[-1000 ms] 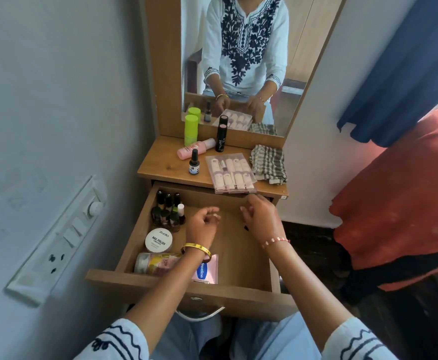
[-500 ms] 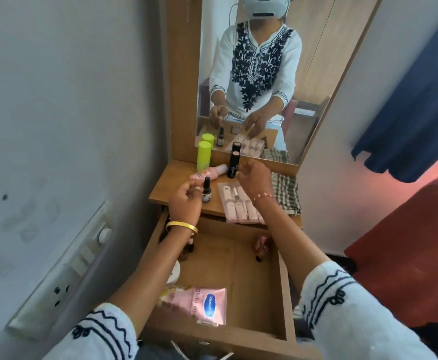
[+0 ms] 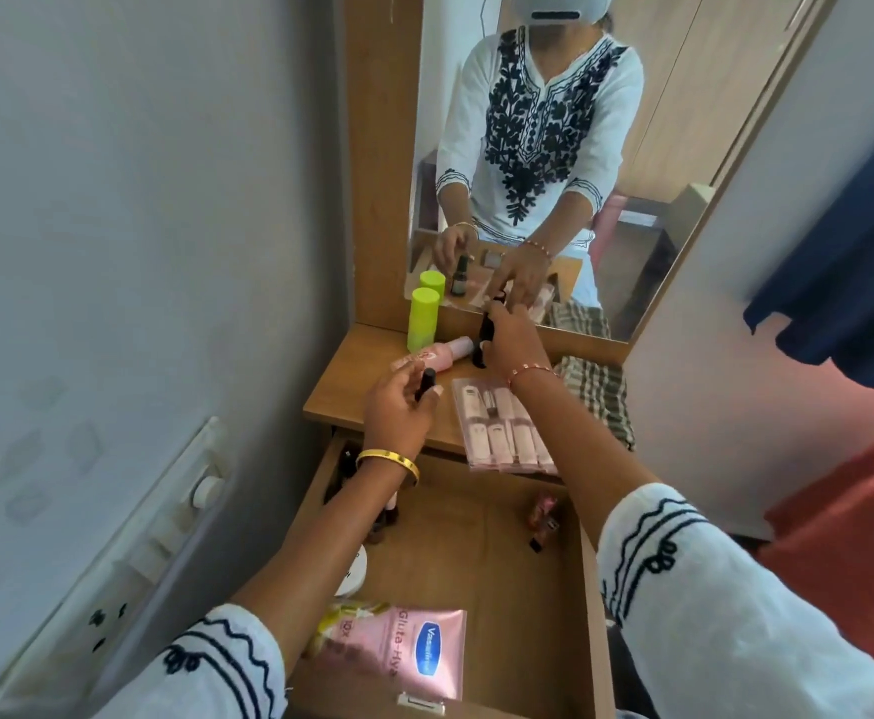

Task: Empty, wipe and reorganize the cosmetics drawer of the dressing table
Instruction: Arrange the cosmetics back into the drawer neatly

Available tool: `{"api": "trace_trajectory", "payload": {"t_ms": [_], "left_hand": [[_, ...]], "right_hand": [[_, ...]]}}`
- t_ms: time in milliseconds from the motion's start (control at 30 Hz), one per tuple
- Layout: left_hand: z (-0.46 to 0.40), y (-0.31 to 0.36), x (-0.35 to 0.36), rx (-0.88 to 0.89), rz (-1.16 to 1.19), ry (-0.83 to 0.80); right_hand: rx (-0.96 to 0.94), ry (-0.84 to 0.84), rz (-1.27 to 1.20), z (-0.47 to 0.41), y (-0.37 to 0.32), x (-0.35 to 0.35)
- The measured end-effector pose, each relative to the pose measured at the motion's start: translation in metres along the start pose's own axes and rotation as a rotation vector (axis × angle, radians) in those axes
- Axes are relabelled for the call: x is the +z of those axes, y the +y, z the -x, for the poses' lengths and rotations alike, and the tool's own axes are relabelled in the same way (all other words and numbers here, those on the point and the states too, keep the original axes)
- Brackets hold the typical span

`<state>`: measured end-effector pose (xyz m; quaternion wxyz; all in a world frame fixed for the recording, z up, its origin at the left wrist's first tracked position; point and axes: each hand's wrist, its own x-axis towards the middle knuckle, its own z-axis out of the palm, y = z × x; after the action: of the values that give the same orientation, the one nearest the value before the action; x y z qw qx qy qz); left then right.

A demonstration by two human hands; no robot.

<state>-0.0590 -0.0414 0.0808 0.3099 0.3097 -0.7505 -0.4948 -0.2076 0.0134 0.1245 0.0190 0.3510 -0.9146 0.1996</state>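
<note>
Just the one head view here. Counting what's on the counter (image 3: 352, 391): one lime-green bottle (image 3: 423, 319) standing far left by the mirror (image 3: 554, 147), one pink bottle (image 3: 437, 358) lying on its side, one clear pack of nail sets (image 3: 502, 425), one checked cloth (image 3: 598, 397) on the right.

Left hand (image 3: 396, 412) has its fingers curled round a small dark-capped bottle (image 3: 426, 382); right hand (image 3: 510, 339) has its fingers wrapped on a black tube (image 3: 485, 337) at the far edge.

Compared with half a second back, the right hand has gone further in, from above the pack to that tube — left hand barely shifted.

The open drawer (image 3: 476, 557) holds one pink Vaseline tube (image 3: 404, 648) near, one white jar (image 3: 353, 570) mostly hidden by the left forearm, a cluster of dark bottles (image 3: 344, 472) far left — count unclear — and a small reddish item (image 3: 543, 513) on the right.
</note>
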Motion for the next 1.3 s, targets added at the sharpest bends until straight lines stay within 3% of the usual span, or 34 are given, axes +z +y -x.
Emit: {"api": "trace_trajectory", "payload": {"t_ms": [267, 467, 567, 667, 800, 1100, 1300], "left_hand": [[-0.005, -0.005, 0.001, -0.003, -0.127, 0.002], [0.015, 0.001, -0.006, 0.046, -0.022, 0.051], [0.039, 0.003, -0.009, 0.057, 0.054, 0.051], [0.069, -0.001, -0.008, 0.027, 0.097, 0.008], [0.106, -0.014, -0.001, -0.047, 0.115, -0.089], [0.144, -0.028, 0.025, -0.117, 0.072, -0.171], [0.145, -0.035, 0.027, -0.11, -0.016, -0.2]], "right_hand": [[0.037, 0.213, -0.291, 0.015, 0.011, -0.004], [0.123, 0.398, -0.594, 0.052, 0.009, -0.029], [0.115, 0.395, -0.698, 0.086, 0.009, -0.042], [0.087, 0.255, -0.774, 0.125, 0.015, -0.047], [0.142, 0.11, -0.691, 0.167, 0.033, -0.041], [0.385, 0.049, -0.413, 0.206, 0.078, -0.012], [0.355, 0.008, -0.272, 0.213, 0.079, 0.006]]}}
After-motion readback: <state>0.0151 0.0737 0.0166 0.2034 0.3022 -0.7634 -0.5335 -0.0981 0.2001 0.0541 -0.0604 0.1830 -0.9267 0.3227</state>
